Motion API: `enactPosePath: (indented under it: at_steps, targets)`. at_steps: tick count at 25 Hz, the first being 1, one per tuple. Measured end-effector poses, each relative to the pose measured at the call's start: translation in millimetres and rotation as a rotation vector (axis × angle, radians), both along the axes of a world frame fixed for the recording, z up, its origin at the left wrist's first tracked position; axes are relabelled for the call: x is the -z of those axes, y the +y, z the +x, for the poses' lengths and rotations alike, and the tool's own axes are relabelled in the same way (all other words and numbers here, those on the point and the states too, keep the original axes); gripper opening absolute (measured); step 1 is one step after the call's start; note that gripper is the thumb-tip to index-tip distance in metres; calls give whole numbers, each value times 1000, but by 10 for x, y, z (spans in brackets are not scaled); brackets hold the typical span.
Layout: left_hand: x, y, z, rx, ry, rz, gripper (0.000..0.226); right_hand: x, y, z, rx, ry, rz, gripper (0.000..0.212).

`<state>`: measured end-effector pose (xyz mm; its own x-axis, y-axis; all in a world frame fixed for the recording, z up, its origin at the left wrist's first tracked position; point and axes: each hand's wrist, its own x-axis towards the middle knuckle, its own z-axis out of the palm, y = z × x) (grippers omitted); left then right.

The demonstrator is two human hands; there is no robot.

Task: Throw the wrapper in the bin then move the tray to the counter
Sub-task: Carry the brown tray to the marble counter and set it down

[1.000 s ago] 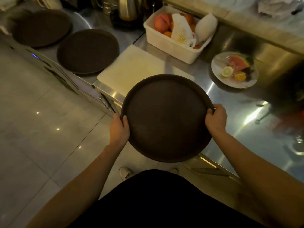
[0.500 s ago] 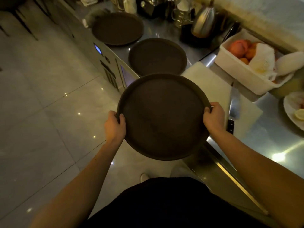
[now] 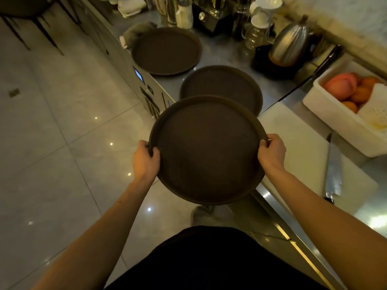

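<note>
Two trays (image 3: 221, 88) lie along the bench (image 3: 226, 53) front edge, open floor (image 3: 52, 143) leftward. Left hand (image 3: 145, 159) and right hand (image 3: 272, 152) fingers clamp the held tray (image 3: 207, 151) rim.

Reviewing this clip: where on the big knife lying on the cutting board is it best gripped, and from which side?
Grip the knife by its dark handle end nearest the person, coming from above. The blade lies flat on the cutting board, pointing away, so the handle is the safe part.

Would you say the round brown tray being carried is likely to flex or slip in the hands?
The tray probably stays stiff: it keeps flat though held only at opposite rims by the left hand and right hand. Its matte surface and raised rim likely resist slipping.
</note>
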<state>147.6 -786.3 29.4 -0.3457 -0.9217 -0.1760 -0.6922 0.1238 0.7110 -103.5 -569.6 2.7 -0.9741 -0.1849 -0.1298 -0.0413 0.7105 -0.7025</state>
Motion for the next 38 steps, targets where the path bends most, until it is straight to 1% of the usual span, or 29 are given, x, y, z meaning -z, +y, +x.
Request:
enactPosePath:
  at_steps: [7,13,18,20,24,30,36,38]
  targets:
    - [-1,-720,-879,118,-115,-46,30,96,-450,-554,77,-11,-11,24]
    - [129,-1095,-1452,224,-172,52,34,160,-564,-820,151,-56,47,23]
    - [363,-1665,-2023,406,-213,88,42,222,-775,-1006,250,-122,113,25]
    - [419,-1878,-2257,487,-234,79,43,186,-861,-1038,276,-155,134,27]
    - [467,-2215,-2661,577,-239,89,42,179,-1051,-1146,304,-173,225,27]
    - [628,-2396,-2878,646,-298,76,43,228,-1224,-1359,276,-210,356,30]
    - [658,-2357,-2894,641,-266,39,44,293,-1254,-1488,159,-194,462,22]
    - [681,-2356,-2887,638,-278,27,44,311,-1235,-1502,157,-167,454,21]
